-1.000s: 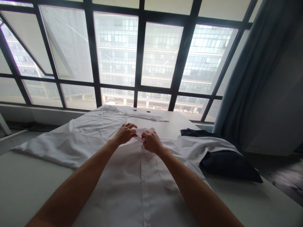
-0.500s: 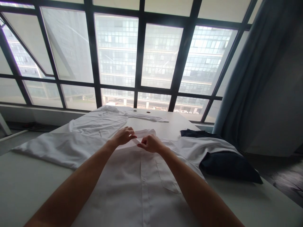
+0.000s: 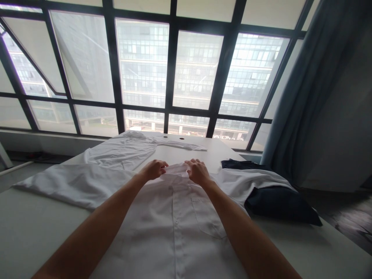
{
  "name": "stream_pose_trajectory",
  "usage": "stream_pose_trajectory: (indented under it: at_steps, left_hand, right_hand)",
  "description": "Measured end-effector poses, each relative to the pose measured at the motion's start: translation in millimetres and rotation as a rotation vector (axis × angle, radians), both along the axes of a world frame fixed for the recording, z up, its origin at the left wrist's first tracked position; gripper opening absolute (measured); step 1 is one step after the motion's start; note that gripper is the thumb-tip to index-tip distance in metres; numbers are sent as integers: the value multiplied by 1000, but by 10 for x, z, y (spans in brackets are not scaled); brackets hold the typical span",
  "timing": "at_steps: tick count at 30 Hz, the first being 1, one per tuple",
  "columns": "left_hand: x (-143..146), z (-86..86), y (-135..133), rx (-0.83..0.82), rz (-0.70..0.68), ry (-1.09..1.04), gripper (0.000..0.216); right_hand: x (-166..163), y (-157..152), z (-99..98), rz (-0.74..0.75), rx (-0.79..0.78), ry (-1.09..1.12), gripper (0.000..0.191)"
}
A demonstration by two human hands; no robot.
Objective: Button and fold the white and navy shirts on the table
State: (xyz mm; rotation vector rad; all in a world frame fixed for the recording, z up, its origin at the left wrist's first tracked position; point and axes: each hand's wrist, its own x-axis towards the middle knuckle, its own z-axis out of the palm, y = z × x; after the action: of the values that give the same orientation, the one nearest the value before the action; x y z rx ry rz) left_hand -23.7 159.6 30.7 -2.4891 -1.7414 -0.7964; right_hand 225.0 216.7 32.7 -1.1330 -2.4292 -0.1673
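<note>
A white button-up shirt lies front side up before me, its sleeves spread to the left and right. Its collar stretches between my two hands at the far end. My left hand pinches the collar's left side with thumb and fingers. On the other side, my right hand grips the right end of the collar, fingers curled over it. Below the collar runs the button placket, with a chest pocket to its right.
Another white garment lies crumpled at the back left of the white table. Dark navy cloth sits under the right sleeve. Large windows stand behind the table, and a blue-grey curtain hangs at the right.
My right hand has moved from the collar's middle outward to the right and slightly away from me. Both hands are now farther apart, while my left hand has barely shifted.
</note>
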Motion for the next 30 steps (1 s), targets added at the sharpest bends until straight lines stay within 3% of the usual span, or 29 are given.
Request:
stream_pose_trajectory:
  at_steps: [6, 10, 14, 20, 25, 30]
  left_hand:
    - [-49, -53, 37, -20, -17, 83, 24]
    - [-66, -57, 50, 0, -15, 137, 18]
    - [-56, -13, 19, 51, 46, 206, 19]
    - [50, 85, -79, 29, 148, 348, 23]
    - [106, 108, -99, -43, 194, 253, 25]
    - [88, 135, -71, -64, 140, 103, 19]
  right_hand:
    - [9, 9, -17, -29, -79, -39, 47]
    - [25, 4, 18, -130, -129, -50, 40]
    - [37, 9, 63, -215, -182, -51, 36]
    - [-9, -53, 134, -222, -165, -27, 31]
    - [-29, -13, 162, -166, -231, 206, 26]
    - [-1, 126, 117, -101, -511, 620, 23]
